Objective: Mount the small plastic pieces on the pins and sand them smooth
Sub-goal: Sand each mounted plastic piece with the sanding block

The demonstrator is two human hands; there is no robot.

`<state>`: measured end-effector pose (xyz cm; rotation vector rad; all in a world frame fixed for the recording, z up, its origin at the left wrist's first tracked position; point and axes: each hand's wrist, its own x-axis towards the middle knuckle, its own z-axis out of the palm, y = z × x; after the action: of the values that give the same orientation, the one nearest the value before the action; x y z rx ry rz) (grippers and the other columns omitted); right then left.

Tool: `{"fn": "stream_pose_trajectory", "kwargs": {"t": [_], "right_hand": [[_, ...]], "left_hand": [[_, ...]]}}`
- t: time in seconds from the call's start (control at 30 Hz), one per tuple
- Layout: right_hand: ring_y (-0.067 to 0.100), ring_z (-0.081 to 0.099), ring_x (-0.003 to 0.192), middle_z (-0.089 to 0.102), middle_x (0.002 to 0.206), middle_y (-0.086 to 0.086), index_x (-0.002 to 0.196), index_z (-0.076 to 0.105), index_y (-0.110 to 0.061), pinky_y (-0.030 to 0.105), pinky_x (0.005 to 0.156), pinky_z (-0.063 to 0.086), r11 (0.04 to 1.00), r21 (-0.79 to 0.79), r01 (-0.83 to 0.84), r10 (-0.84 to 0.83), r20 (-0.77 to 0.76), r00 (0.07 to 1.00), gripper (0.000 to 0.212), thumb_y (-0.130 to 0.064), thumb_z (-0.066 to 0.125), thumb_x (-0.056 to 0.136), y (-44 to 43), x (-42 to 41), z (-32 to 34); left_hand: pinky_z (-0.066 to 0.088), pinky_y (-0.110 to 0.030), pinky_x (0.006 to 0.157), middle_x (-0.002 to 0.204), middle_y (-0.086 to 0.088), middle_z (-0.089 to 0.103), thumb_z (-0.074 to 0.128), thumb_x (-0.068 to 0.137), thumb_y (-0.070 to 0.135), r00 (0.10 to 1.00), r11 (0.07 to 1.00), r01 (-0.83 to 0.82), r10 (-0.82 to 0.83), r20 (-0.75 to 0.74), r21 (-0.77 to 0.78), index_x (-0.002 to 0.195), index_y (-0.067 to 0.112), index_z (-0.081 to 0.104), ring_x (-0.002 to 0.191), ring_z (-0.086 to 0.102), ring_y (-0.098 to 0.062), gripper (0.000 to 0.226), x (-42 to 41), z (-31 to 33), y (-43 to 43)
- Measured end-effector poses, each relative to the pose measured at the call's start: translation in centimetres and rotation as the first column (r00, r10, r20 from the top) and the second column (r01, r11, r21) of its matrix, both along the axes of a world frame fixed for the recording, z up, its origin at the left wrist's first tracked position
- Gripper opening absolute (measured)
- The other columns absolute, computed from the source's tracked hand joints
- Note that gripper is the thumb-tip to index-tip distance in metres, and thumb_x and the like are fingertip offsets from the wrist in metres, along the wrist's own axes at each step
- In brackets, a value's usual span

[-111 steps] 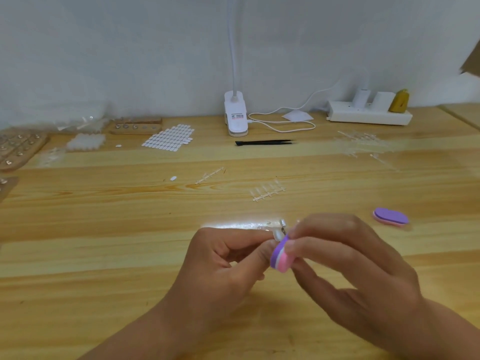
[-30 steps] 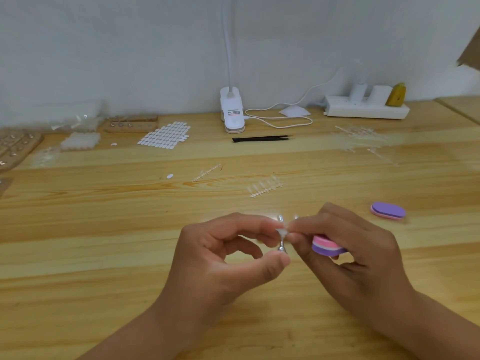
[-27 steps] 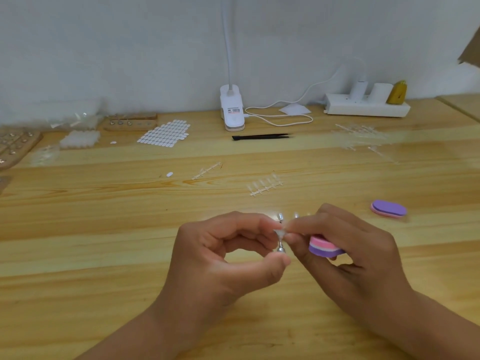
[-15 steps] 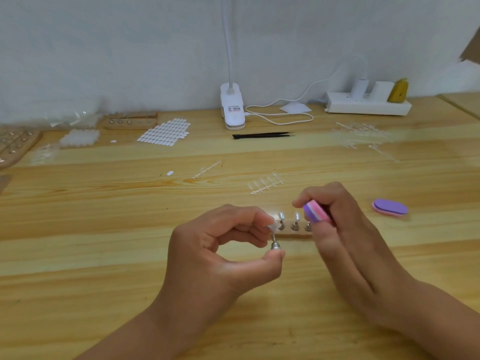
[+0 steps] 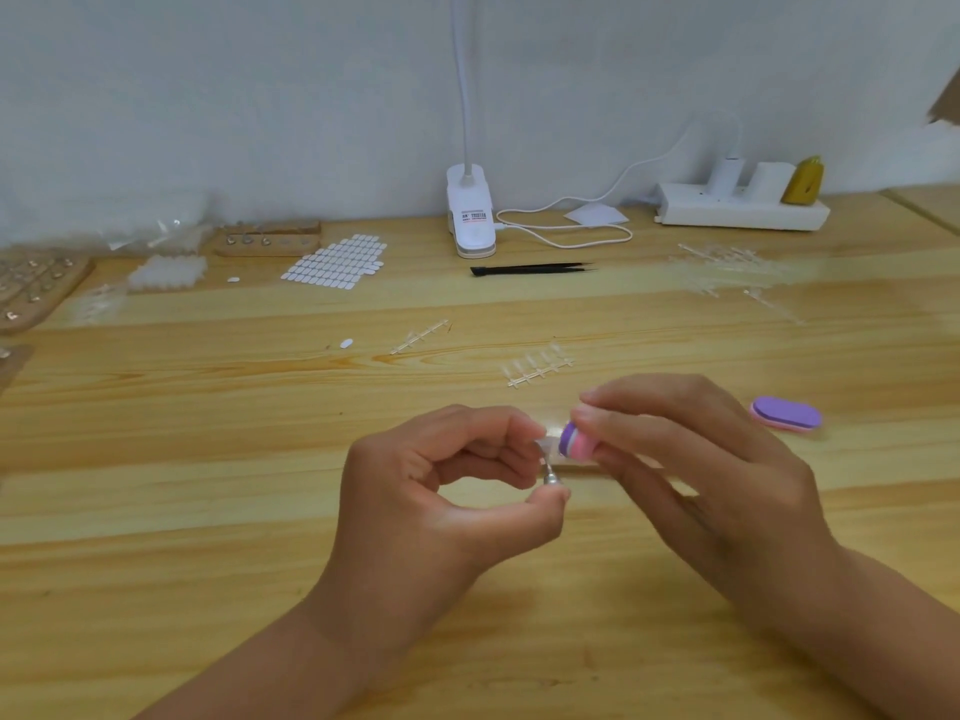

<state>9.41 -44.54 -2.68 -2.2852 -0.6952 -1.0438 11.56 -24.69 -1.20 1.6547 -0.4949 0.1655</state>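
While the left hand (image 5: 447,491) pinches the pin (image 5: 549,474), the right hand (image 5: 701,475) has the sanding block (image 5: 576,443) at its tip.

Left thumb and curled fingers grip the little metal pin roughly upright, with the small clear plastic piece (image 5: 548,438) on top. Right fingers and thumb pinch the purple-and-pink block. Its purple face is turned toward the piece and right beside it, but honestly can't tell if they touch. All this is held over the near middle of the wooden table (image 5: 208,511). A second purple block (image 5: 785,414) lies flat off to the right, and a clear sprue (image 5: 537,366) sits just behind the hands. Black tweezers (image 5: 530,269), a white lamp clamp (image 5: 470,213) and a power strip (image 5: 743,213) are back by the wall.
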Motion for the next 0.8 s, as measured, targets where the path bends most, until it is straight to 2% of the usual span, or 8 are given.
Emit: {"fn": "stream_pose_trajectory", "kwargs": {"t": [0.1, 0.17, 0.33, 0.43, 0.53, 0.6, 0.7, 0.8], "right_hand": [[0.004, 0.063, 0.099, 0.066, 0.103, 0.009, 0.113, 0.067, -0.005, 0.012, 0.092, 0.046, 0.996, 0.092, -0.003, 0.0, 0.037, 0.999, 0.023, -0.006, 0.07, 0.09, 0.1, 0.6, -0.1], [0.003, 0.064, 0.102, 0.065, 0.104, 0.006, 0.114, 0.067, -0.006, 0.013, 0.091, 0.047, 0.993, 0.09, -0.078, 0.072, 0.068, 0.995, 0.025, -0.007, 0.072, 0.09, 0.5, 0.3, -0.1], [0.015, 0.069, 0.09, 0.068, 0.099, 0.01, 0.118, 0.066, -0.006, 0.025, 0.082, 0.055, 0.998, 0.053, -0.039, 0.039, 0.005, 0.999, 0.027, -0.006, 0.07, 0.091, -0.3, 0.7, -0.4], [0.016, 0.067, 0.093, 0.066, 0.105, 0.009, 0.121, 0.066, -0.005, 0.023, 0.085, 0.052, 0.997, 0.045, -0.07, 0.07, -0.001, 0.998, 0.033, 0.001, 0.072, 0.089, -0.1, 0.5, -0.2], [0.023, 0.065, 0.099, 0.065, 0.11, 0.011, 0.125, 0.064, -0.003, 0.025, 0.089, 0.048, 0.983, -0.103, -0.152, 0.15, -0.019, 0.988, 0.04, 0.009, 0.068, 0.087, 0.2, 0.0, -0.4], [0.027, 0.066, 0.098, 0.065, 0.109, 0.014, 0.125, 0.064, -0.001, 0.025, 0.09, 0.048, 0.976, -0.177, -0.127, 0.123, -0.03, 0.992, 0.04, 0.01, 0.066, 0.086, -0.4, 0.3, -0.4], [0.023, 0.064, 0.097, 0.064, 0.109, 0.011, 0.125, 0.063, 0.0, 0.023, 0.091, 0.046, 0.987, -0.142, -0.081, 0.079, -0.017, 0.997, 0.042, 0.011, 0.068, 0.084, -0.4, 0.5, -0.3], [0.026, 0.065, 0.101, 0.064, 0.111, 0.013, 0.127, 0.061, 0.001, 0.027, 0.089, 0.048, 0.981, -0.132, -0.14, 0.141, -0.003, 0.99, 0.044, 0.014, 0.066, 0.085, 0.3, 0.2, -0.5]], "left_hand": [[0.054, -0.019, 0.068, 0.074, 0.002, 0.072, 0.084, 0.057, 0.011, 1.0, 1.0, -0.008, 0.008, 0.006, 0.03, 0.084, 0.023, 0.076, 0.067, 0.07, -0.013, 0.031, 0.1, 0.0, 0.0], [0.055, -0.019, 0.069, 0.077, 0.002, 0.073, 0.083, 0.058, 0.008, 1.0, 0.998, -0.003, 0.002, 0.03, 0.058, 0.083, 0.023, 0.076, 0.069, 0.071, -0.015, 0.03, -0.1, 0.0, -0.1], [0.053, -0.017, 0.067, 0.073, 0.005, 0.071, 0.084, 0.055, 0.007, 0.997, 0.995, -0.064, 0.06, 0.053, 0.083, 0.08, 0.024, 0.076, 0.067, 0.069, -0.013, 0.031, -0.3, 0.1, -0.1], [0.053, -0.016, 0.068, 0.074, 0.008, 0.071, 0.083, 0.056, 0.01, 0.996, 0.989, -0.077, 0.07, 0.054, 0.128, 0.08, 0.024, 0.076, 0.069, 0.069, -0.012, 0.029, -0.3, 0.1, -0.3], [0.055, -0.019, 0.069, 0.077, 0.008, 0.073, 0.081, 0.058, 0.009, 0.996, 0.986, -0.07, 0.061, 0.058, 0.151, 0.081, 0.025, 0.077, 0.072, 0.071, -0.013, 0.029, -0.5, 0.1, -0.4], [0.057, -0.023, 0.069, 0.076, 0.006, 0.073, 0.082, 0.058, 0.01, 0.998, 0.99, -0.066, 0.065, 0.008, 0.129, 0.079, 0.025, 0.077, 0.071, 0.071, -0.014, 0.027, -0.5, 0.0, -0.4], [0.057, -0.022, 0.068, 0.075, 0.004, 0.073, 0.083, 0.057, 0.012, 0.997, 0.992, -0.058, 0.062, -0.041, 0.109, 0.078, 0.024, 0.077, 0.068, 0.07, -0.013, 0.025, -0.4, -0.1, -0.3], [0.055, -0.017, 0.068, 0.077, 0.006, 0.074, 0.082, 0.059, 0.009, 0.999, 0.993, -0.037, 0.039, -0.014, 0.109, 0.081, 0.025, 0.077, 0.07, 0.072, -0.012, 0.028, -0.5, 0.0, -0.4]]}}
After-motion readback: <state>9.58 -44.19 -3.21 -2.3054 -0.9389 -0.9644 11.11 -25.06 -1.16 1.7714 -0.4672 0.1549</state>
